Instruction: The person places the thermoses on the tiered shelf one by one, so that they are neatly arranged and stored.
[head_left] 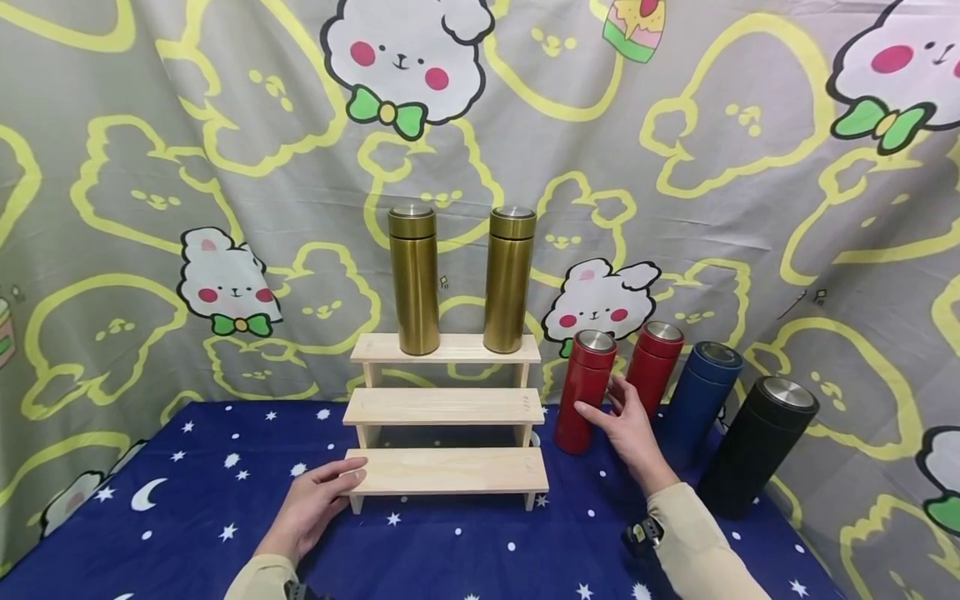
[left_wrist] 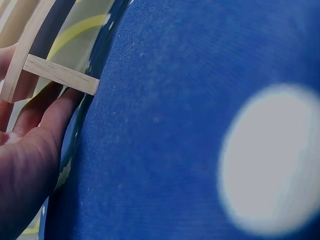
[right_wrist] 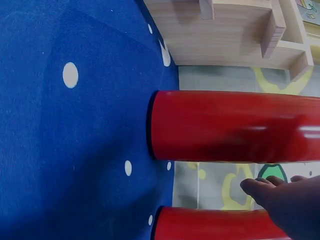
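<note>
A three-step wooden display rack [head_left: 446, 471] stands on the blue cloth, with two gold thermos flasks [head_left: 413, 283] upright on its top step. My left hand [head_left: 311, 504] grips the left end of the lowest step, the thumb above and fingers [left_wrist: 60, 112] beneath it. My right hand [head_left: 630, 429] is beside the nearer red thermos flask [head_left: 583, 396], fingers spread and slightly bent. In the right wrist view a gap shows between the fingertips and this flask [right_wrist: 225, 126]. A second red flask [head_left: 657, 362] stands just behind, partly hidden by the hand.
A blue flask [head_left: 697, 408] and a black flask [head_left: 757, 450] stand to the right of the red ones, near the right forearm. A grey patterned curtain [head_left: 300, 200] hangs behind the table. Blue cloth [head_left: 450, 558] with white stars and moons covers the table.
</note>
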